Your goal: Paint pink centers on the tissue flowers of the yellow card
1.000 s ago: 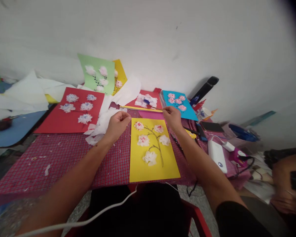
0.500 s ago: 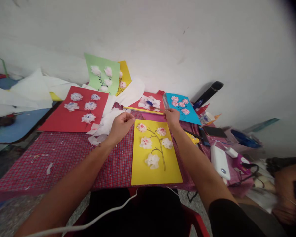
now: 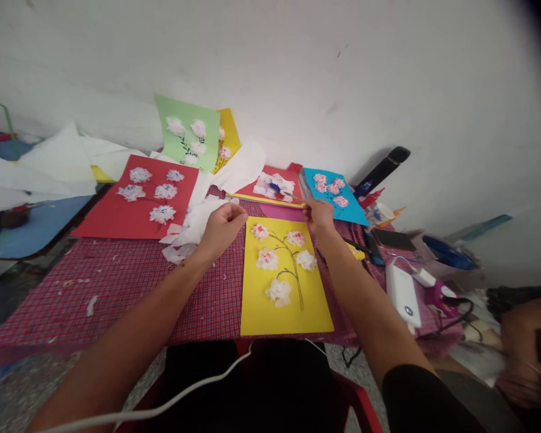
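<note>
A yellow card (image 3: pixel 270 322) lies in front of me, with a drawn brown branch and crumpled white paper flowers (image 3: pixel 278 292). Some upper flowers carry red dabs; the lowest is plain white. My left hand (image 3: pixel 225 227) is closed, thumb and finger pressed together at the card's top left corner; whether they grip it is unclear. Beyond the card's top right, my right hand (image 3: pixel 320 215) is closed round a thin paintbrush (image 3: pixel 294 196). Its tip points at a white paper with blue and red paint (image 3: pixel 270 187), on a red sheet (image 3: pixel 288 175).
Flower cards in red (image 3: pixel 112 218), green (image 3: pixel 187 108) and blue (image 3: pixel 349 210) stand or lie around. White tissue (image 3: pixel 196 219) is piled by my left hand. A power bank (image 3: pixel 401 294), a phone (image 3: pixel 393 239) and a paper cup (image 3: pixel 382 213) are at right, near another person's arm (image 3: pixel 527 337).
My right hand has shifted slightly right with the brush, its tip drawing back a little over the painted paper. My left hand and the yellow card keep their places.
</note>
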Motion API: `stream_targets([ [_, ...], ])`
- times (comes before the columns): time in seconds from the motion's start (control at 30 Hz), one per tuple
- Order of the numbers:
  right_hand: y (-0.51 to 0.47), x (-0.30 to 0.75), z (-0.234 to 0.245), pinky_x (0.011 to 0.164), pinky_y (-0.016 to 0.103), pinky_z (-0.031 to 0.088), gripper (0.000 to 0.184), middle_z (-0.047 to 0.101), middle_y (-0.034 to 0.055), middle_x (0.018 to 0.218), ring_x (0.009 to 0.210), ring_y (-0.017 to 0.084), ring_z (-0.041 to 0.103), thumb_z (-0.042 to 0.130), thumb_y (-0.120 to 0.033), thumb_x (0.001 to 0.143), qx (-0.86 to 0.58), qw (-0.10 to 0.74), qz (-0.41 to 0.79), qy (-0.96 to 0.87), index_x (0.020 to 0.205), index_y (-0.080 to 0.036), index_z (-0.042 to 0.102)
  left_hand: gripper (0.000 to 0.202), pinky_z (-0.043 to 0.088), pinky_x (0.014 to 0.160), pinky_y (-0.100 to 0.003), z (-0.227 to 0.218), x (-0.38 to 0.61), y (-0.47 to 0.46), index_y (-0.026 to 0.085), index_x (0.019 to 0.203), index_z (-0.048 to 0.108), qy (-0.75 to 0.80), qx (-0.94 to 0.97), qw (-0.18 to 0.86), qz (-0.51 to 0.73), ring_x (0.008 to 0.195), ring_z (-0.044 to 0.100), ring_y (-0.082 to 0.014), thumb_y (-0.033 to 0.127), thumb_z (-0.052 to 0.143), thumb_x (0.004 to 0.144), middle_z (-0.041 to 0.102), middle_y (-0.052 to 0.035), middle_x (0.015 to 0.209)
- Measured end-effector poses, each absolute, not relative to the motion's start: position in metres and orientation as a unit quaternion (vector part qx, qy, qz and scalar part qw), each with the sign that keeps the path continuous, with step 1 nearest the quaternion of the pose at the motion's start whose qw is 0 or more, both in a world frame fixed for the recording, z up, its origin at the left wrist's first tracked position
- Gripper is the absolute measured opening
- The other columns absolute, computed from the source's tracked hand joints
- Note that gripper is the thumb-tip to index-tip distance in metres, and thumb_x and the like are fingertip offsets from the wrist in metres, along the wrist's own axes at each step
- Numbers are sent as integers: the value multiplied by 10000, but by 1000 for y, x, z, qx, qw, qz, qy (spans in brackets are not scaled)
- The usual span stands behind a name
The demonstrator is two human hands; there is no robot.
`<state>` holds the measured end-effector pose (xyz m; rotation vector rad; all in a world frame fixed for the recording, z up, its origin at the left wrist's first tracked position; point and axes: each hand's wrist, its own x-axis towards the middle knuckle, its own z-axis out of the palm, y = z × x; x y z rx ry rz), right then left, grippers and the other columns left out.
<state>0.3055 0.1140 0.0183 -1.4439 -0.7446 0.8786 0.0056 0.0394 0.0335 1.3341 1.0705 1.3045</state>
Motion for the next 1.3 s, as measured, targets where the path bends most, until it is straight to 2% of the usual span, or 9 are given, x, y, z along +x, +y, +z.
stream_targets([
  [0.13, 98, 303, 33, 384, 174, 340, 149, 581, -68, 586, 450, 66, 489, 705, -241, 706, -597, 618, 402, -317, 732, -215, 561, 122, 349, 489, -250, 31, 5, 41, 217, 852, 649, 436, 546, 473, 537, 549, 462, -105, 307, 727, 823, 561, 36, 664],
  [0.27, 50, 303, 49, 387, 176, 339, 180, 594, -54, 621, 478, 72, 495, 745, -257, 671, -536, 632, 455, -326, 801, -203, 633, 95, 335, 488, -252, 31, 6, 41, 214, 838, 644, 427, 545, 472, 545, 553, 454, -103, 277, 714, 824, 554, 31, 664],
  [0.4, -24, 298, 50, 390, 194, 336, 225, 615, -38, 661, 476, 78, 496, 808, -308, 692, -544, 586, 473, -371, 825, -201, 661, 75, 336, 497, -258, 33, 8, 40, 212, 828, 644, 432, 545, 470, 544, 572, 463, -109, 251, 708, 829, 563, 20, 669],
  [0.53, -87, 282, 36, 425, 223, 385, 162, 628, -30, 634, 468, 101, 517, 779, -335, 790, -581, 532, 416, -455, 865, -209, 709, 77, 337, 503, -262, 33, 9, 38, 213, 828, 650, 431, 549, 470, 540, 584, 472, -114, 253, 716, 831, 570, 12, 674],
  [0.67, -118, 261, 28, 537, 275, 514, 129, 716, 4, 720, 589, 161, 651, 731, -357, 866, -603, 470, 319, -560, 906, -236, 751, 68, 329, 499, -266, 32, 10, 38, 217, 826, 649, 433, 547, 470, 541, 577, 465, -113, 243, 711, 831, 567, 10, 676],
  [0.77, -123, 249, 31, 667, 323, 574, 97, 779, 32, 837, 736, 205, 725, 676, -313, 908, -596, 433, 210, -643, 917, -257, 754, 62, 329, 497, -264, 32, 9, 39, 220, 827, 651, 438, 546, 468, 540, 575, 462, -113, 243, 707, 838, 562, 12, 671],
  [0.87, -121, 241, 36, 698, 337, 576, 123, 788, 43, 846, 741, 212, 731, 627, -264, 922, -584, 402, 139, -692, 900, -256, 748, 63, 340, 501, -265, 32, 9, 39, 217, 828, 649, 436, 547, 465, 543, 580, 468, -112, 243, 705, 841, 566, 11, 676],
  [1.3, -122, 242, 34, 691, 340, 573, 135, 791, 48, 851, 739, 218, 734, 613, -253, 929, -585, 388, 111, -703, 919, -262, 748, 67, 357, 510, -266, 33, 8, 39, 214, 832, 648, 432, 549, 465, 544, 598, 476, -114, 235, 710, 841, 577, 5, 699],
])
